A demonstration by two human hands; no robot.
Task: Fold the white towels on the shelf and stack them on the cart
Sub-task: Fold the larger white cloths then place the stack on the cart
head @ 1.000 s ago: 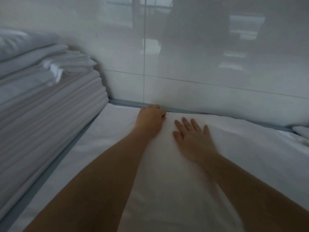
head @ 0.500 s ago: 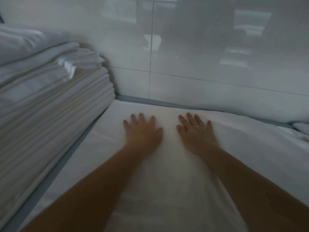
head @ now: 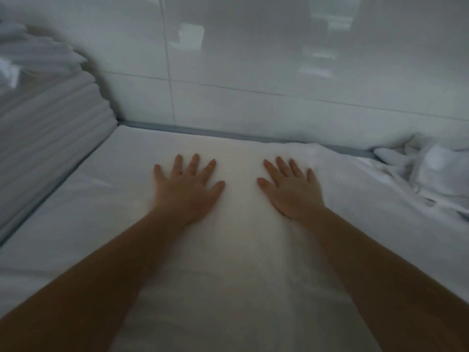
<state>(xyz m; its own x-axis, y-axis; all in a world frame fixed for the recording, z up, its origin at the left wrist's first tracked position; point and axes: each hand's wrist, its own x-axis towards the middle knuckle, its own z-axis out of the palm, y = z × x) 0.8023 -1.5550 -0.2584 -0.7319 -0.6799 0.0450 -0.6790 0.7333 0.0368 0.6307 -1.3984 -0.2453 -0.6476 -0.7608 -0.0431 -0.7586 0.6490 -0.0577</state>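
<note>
A white towel (head: 241, 250) lies spread flat across the middle of the view, running from the bottom edge up toward twelve o'clock, where its far edge stops just short of a grey-blue rim (head: 203, 130) at the foot of a glossy tiled wall (head: 279, 72). Its cloth looks smooth and plain, slightly warmer in tone between the arms, with soft wrinkles at three o'clock. The left hand (head: 187, 191) rests palm down on the towel, fingers straight and spread. The right hand (head: 291, 189) lies flat the same way, fingers fanned, a gap of bare cloth between the two thumbs. At nine to ten o'clock stands a tall stack of folded towels (head: 50, 133), its layered edges facing the hands. At three o'clock a crumpled white heap (head: 426, 171) sits against the wall.
</note>
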